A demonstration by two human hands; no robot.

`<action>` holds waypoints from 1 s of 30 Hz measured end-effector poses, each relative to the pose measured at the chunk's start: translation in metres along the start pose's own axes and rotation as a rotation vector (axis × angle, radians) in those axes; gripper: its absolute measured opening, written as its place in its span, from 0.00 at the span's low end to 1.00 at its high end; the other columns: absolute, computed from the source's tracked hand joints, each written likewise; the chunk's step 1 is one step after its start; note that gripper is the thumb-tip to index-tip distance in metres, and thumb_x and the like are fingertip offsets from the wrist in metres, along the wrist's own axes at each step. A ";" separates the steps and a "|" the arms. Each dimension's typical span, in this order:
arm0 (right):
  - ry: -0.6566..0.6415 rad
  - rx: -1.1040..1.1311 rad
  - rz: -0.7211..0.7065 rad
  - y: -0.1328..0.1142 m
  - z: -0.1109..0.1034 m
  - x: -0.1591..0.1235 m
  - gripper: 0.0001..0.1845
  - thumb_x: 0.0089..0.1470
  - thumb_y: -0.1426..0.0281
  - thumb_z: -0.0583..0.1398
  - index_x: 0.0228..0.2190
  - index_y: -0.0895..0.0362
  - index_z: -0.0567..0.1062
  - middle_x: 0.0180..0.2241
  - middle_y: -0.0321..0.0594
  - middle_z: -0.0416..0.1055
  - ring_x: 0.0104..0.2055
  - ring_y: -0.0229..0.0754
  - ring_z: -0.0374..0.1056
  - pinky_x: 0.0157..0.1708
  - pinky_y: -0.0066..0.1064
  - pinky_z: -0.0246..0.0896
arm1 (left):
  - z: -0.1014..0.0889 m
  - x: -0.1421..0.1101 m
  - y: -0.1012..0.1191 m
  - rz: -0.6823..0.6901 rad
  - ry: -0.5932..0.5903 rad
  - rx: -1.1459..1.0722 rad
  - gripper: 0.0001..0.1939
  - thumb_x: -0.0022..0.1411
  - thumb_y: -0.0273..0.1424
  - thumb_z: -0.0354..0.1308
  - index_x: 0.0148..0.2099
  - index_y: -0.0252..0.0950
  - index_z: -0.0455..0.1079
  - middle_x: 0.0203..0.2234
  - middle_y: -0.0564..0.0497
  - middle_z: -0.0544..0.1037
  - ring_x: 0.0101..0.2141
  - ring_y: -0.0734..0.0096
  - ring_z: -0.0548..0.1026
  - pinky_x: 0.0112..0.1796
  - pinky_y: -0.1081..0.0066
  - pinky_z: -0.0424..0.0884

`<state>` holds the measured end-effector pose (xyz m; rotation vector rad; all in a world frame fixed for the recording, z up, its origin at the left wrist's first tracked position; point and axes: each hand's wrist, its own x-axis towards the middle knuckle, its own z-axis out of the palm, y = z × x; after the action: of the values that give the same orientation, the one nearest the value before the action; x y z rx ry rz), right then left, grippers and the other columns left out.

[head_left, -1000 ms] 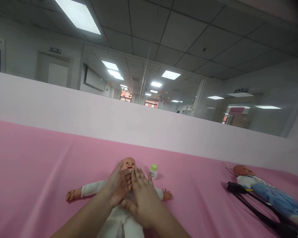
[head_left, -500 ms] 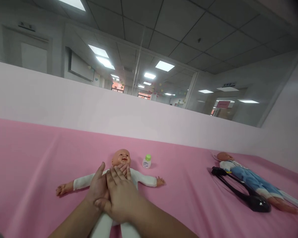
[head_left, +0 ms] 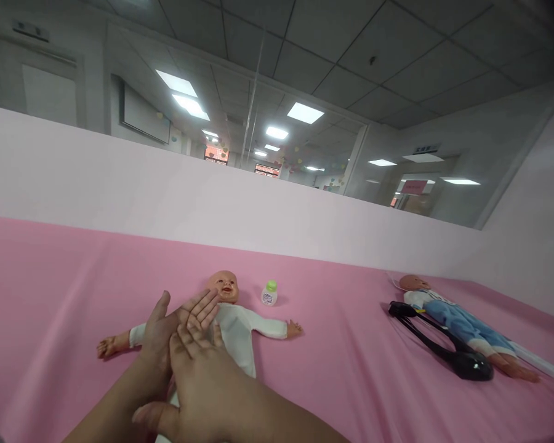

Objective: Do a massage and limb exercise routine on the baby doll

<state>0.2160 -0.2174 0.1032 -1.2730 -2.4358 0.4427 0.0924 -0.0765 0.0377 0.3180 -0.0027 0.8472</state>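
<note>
- Two hands lie flat, fingers spread, gripping nothing: left hand [head_left: 159,335] and right hand [head_left: 198,375] overlap on the baby doll [head_left: 233,323].
- Doll lies face-up, arms outstretched, on the pink table [head_left: 50,289].
- Green-capped bottle [head_left: 269,293] stands just beside its head.
- Second doll [head_left: 457,323] lies well apart, right.

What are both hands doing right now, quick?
Left hand: open, flat on the baby doll, holding nothing.
Right hand: open, fingers spread, overlapping the left, holding nothing.

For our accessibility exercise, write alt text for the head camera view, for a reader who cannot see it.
Two bare hands, left and right, lie flat on a white-clad baby doll on a pink sheet. A green-capped bottle stands by its head; a second doll lies farther right.
</note>
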 end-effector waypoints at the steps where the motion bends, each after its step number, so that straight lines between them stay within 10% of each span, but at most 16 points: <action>1: 0.004 0.010 -0.006 0.000 0.000 0.003 0.52 0.66 0.42 0.48 0.72 0.68 0.45 0.75 0.58 0.36 0.78 0.56 0.29 0.74 0.57 0.22 | 0.001 0.000 -0.002 -0.010 -0.010 -0.001 0.46 0.67 0.56 0.51 0.78 0.40 0.48 0.69 0.34 0.64 0.67 0.44 0.64 0.64 0.49 0.63; 16: 0.070 -0.073 0.007 0.034 -0.018 -0.012 0.46 0.68 0.47 0.52 0.73 0.58 0.45 0.75 0.48 0.41 0.78 0.51 0.31 0.74 0.56 0.21 | -0.010 0.001 0.006 -0.026 -0.110 0.023 0.57 0.68 0.55 0.54 0.78 0.26 0.26 0.67 0.21 0.63 0.66 0.38 0.64 0.64 0.44 0.62; 22: 0.053 -0.023 -0.080 0.010 -0.021 -0.027 0.44 0.70 0.50 0.52 0.74 0.57 0.40 0.76 0.45 0.33 0.78 0.48 0.32 0.75 0.50 0.25 | -0.006 0.005 0.008 0.008 -0.157 -0.037 0.48 0.70 0.56 0.49 0.79 0.35 0.38 0.71 0.28 0.58 0.68 0.40 0.61 0.66 0.42 0.58; 30: 0.096 -0.097 -0.023 0.030 -0.007 0.001 0.47 0.68 0.46 0.51 0.72 0.67 0.48 0.74 0.55 0.41 0.77 0.52 0.35 0.75 0.50 0.24 | 0.007 0.003 -0.027 -0.043 0.107 0.023 0.50 0.68 0.59 0.49 0.78 0.31 0.45 0.67 0.27 0.66 0.65 0.37 0.67 0.66 0.42 0.59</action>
<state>0.2400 -0.1997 0.0963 -1.2734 -2.4142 0.2537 0.1156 -0.0930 0.0373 0.2929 0.1137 0.8208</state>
